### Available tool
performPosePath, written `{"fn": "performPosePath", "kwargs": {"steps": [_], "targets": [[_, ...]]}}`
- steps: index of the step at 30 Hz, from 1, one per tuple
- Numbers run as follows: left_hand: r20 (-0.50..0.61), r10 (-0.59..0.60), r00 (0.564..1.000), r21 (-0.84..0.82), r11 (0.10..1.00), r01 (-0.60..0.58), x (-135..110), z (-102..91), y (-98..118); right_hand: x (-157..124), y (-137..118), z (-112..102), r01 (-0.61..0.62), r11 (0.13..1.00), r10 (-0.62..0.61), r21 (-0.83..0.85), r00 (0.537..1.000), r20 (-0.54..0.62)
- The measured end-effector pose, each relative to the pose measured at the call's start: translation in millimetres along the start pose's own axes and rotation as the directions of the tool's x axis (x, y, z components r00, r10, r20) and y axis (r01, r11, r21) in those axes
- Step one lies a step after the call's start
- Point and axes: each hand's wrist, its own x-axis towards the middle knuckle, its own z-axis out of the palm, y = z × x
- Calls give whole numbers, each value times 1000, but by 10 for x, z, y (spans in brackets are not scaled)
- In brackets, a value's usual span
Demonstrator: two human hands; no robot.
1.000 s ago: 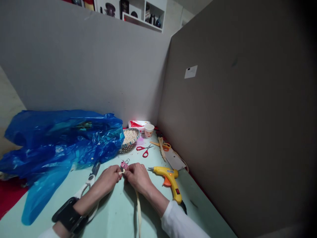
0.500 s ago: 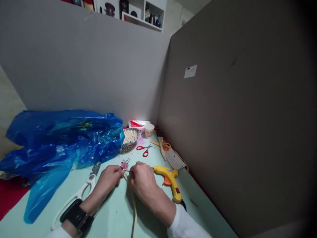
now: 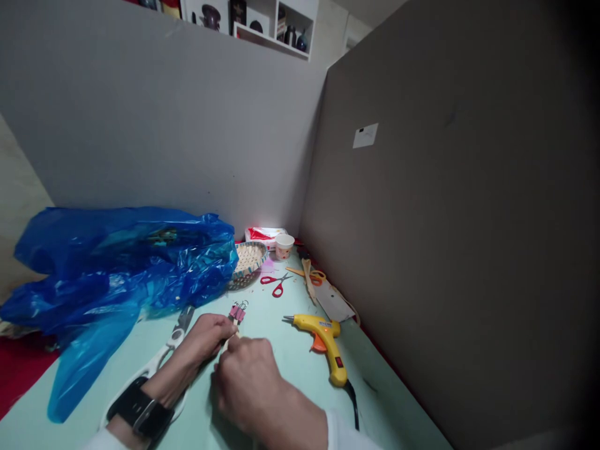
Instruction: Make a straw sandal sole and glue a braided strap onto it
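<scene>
Pinching pale strip (image 3: 235,323) at six o'clock of pink clip (image 3: 238,314) with left hand (image 3: 209,334); curling right hand (image 3: 248,378) at five, fingertips hidden, so cannot tell its grip. Best to press flat beside clip with even tension. Mind glue gun (image 3: 324,337) at three o'clock, white scissors (image 3: 177,337) at eight, blue bag (image 3: 140,269) at ten.
</scene>
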Motion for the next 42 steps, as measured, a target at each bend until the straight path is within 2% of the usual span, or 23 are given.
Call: {"fn": "performPosePath", "kwargs": {"steps": [3, 5, 11, 15, 21, 26, 30, 35, 42], "targets": [[48, 9, 999, -21, 1000, -8, 1, -29, -10, 75, 251, -148, -218, 972, 217, 90, 976, 19], [84, 9, 996, -18, 1000, -7, -2, -46, -5, 121, 385, -181, -278, 947, 270, 160, 960, 74], [125, -4, 992, 36, 999, -1, -61, -78, 58, 228, 476, -94, -310, 894, 227, 324, 936, 269], [132, 8, 991, 77, 997, -18, -87, -89, 81, 280, 525, -80, -337, 861, 217, 382, 921, 323], [109, 54, 993, 126, 990, -68, -54, -68, 59, 285, 518, -99, -422, 807, 279, 413, 889, 362], [78, 108, 991, 173, 978, -120, -35, -36, 33, 281, 405, -96, -460, 776, 351, 432, 883, 311], [84, 158, 984, 239, 955, -174, -54, -40, 56, 293, 439, -47, -449, 757, 357, 475, 893, 274], [23, 230, 973, 363, 905, -222, -163, -61, 171, 294, 498, 35, -423, 736, 335, 528, 906, 259], [-73, 285, 956, 547, 813, -200, -348, -28, 343, 293, 423, 54, -445, 732, 379, 516, 895, 234]]}}
